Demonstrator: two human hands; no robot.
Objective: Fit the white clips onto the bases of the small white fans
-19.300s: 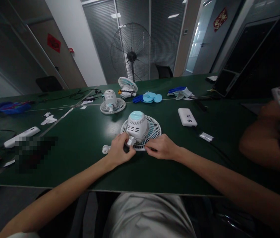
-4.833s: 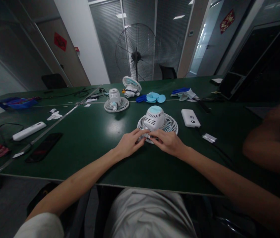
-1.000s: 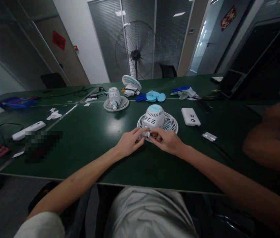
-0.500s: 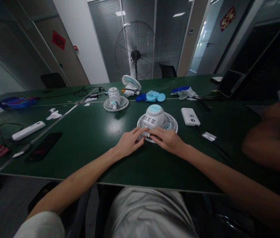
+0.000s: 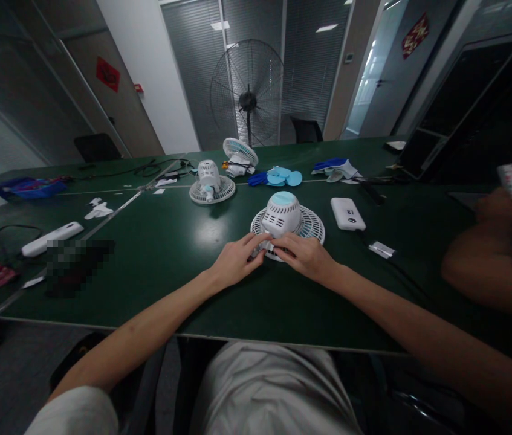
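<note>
A small white fan point(image 5: 283, 211) with a light-blue cap lies grille-down on the green table in front of me. At its near edge, my left hand point(image 5: 236, 261) pinches the small pale neck piece that sticks out from the motor housing. My right hand point(image 5: 306, 257) closes on the same piece from the other side, thumb and fingers together. The fingertips nearly meet there, so the piece itself is mostly hidden. Part of the grille shows under my right fingers.
Two more small fans, one grille-down point(image 5: 209, 184) and one tilted point(image 5: 240, 158), stand farther back. Light-blue discs point(image 5: 285, 176) lie beyond my fan. A white power bank point(image 5: 347, 214) with a cable sits to the right. At far right, another person's hand point(image 5: 507, 205) holds a phone.
My hands and the fan stay almost in place. At the right, the other person's hand and phone have shifted slightly left and down.
</note>
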